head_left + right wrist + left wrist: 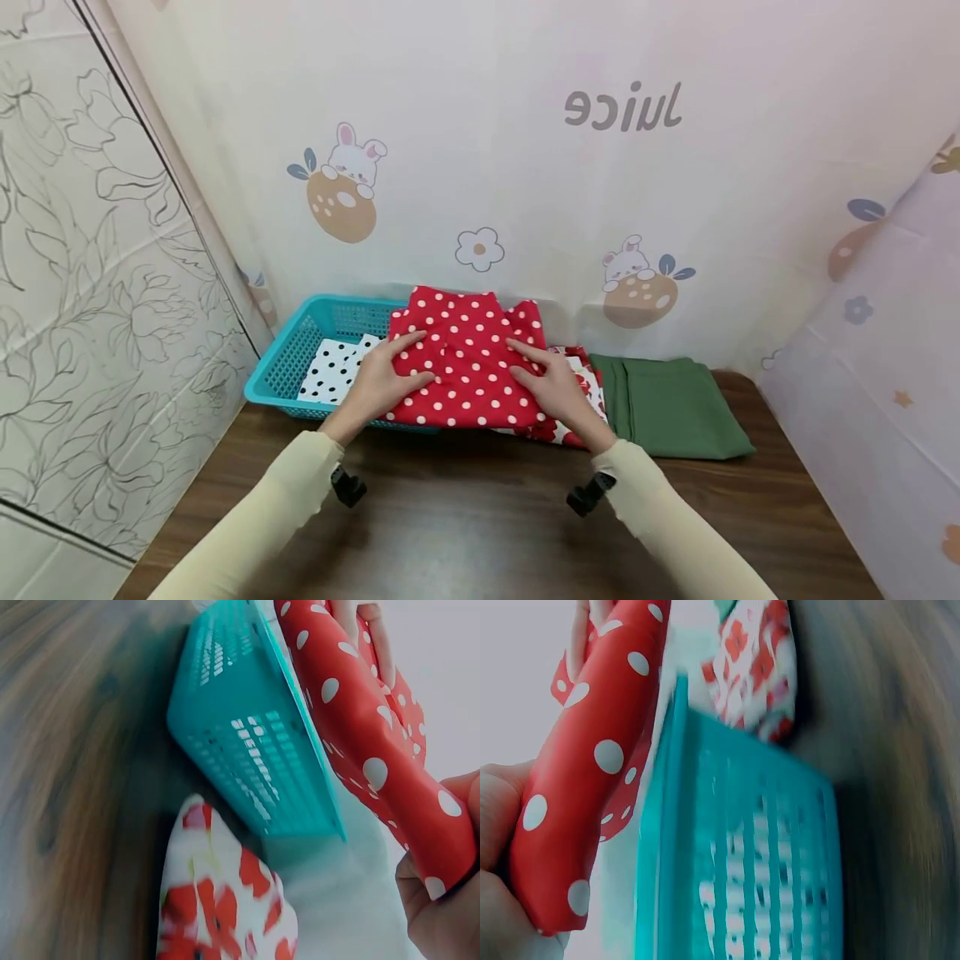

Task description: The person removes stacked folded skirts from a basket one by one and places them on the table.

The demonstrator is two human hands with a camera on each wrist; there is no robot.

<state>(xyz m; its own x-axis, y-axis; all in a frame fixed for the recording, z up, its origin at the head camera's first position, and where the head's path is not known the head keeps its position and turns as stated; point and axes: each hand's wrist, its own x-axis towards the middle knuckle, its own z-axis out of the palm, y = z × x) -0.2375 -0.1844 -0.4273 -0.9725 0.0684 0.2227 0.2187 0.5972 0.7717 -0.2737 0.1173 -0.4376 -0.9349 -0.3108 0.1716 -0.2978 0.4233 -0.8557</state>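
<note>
Pale sleeves (255,517) stretch in from the near side, a small black gadget (347,486) strapped at each wrist, and both sets of fingers are full! Left hand (382,375) grips the left side of a red cloth (472,358) with white dots, right hand (551,379) grips its right side, and it's up in the air, clear of the blue basket (258,390), covering that basket's right part from above. Look inside: white cloth (326,371) with black dots, lying toward the left. Over to the right of the basket, a red-and-white flowered cloth (217,900) sits partly hidden behind the right hand, and just beside it, farther right, a folded green cloth (678,408) lies flat on the dark wooden bench (450,508). Far side, a bunny-print sheet (525,200) hangs behind everything.
</note>
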